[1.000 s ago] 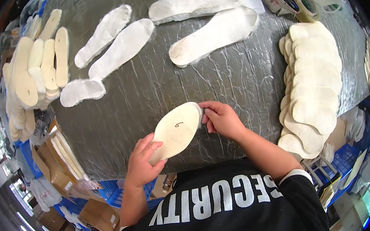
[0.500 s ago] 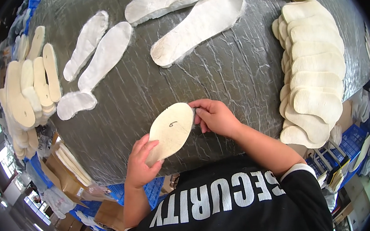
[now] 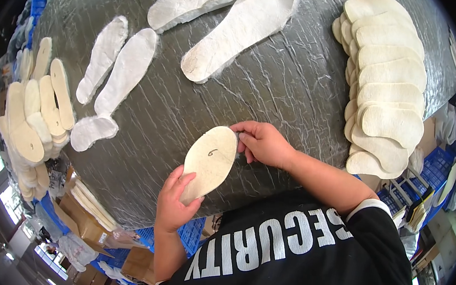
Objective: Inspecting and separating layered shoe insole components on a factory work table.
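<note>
A cream insole with a small dark handwritten mark is held over the near middle of the table. My left hand grips its lower end, thumb and fingers closed around it. At the upper right edge of the insole, my right hand pinches the rim between thumb and forefinger, with its other fingers curled. A greyish bit shows by those fingertips, too small to make out. The underside of the insole is hidden.
Fluffy white insoles lie at the far left, with larger ones at the far middle. Overlapping cream insoles form a long row on the right. More insoles are heaped at the left edge. A blue crate stands below the table's near edge.
The view has shifted slightly, so the things on the table sit a little differently in the picture. Both hands keep their hold on the insole, which has hardly moved.
</note>
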Demonstrator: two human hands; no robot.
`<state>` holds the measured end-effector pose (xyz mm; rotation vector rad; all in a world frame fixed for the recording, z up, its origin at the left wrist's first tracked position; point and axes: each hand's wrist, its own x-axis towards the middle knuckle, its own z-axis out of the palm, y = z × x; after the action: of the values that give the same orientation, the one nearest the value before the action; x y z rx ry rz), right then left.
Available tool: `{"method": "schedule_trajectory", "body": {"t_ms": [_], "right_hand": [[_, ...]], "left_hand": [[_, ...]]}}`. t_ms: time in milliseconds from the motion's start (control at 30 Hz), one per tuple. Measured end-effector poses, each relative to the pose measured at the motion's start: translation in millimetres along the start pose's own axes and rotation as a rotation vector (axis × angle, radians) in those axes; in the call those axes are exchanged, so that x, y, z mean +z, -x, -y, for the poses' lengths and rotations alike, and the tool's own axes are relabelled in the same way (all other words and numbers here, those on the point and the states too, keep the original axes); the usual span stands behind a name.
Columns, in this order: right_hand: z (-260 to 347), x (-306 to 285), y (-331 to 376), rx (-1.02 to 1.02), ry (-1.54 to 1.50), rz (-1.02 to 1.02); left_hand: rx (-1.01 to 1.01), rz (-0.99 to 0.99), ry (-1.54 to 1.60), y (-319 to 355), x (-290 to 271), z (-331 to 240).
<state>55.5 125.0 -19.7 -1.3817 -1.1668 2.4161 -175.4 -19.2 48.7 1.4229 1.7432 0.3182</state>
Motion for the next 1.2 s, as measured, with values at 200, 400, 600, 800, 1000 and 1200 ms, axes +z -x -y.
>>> {"method": "schedule_trajectory", "body": {"t_ms": [200, 400, 600, 800, 1000, 1200], "right_hand": [[1, 0, 1, -0.011, 0.011, -0.006], [1, 0, 0, -0.013, 0.033, -0.007], [0, 2, 0, -0.024, 0.044, -0.045], [-5, 4, 0, -0.055, 0.135, -0.079], [7, 3, 6, -0.024, 0.205, -0.103], [15, 0, 5, 0.048, 0.296, -0.115]], "left_hand": [[0.017, 0.001, -0.047, -2, 0, -4], [0.019, 0.008, -0.063, -4, 2, -6], [0.018, -0.043, -0.082, -4, 7, -7], [0.010, -0.063, -0.145, -3, 9, -10], [0.050, -0.080, -0.213, -4, 7, -10], [0.098, -0.033, -0.199, -5, 6, -5]]}}
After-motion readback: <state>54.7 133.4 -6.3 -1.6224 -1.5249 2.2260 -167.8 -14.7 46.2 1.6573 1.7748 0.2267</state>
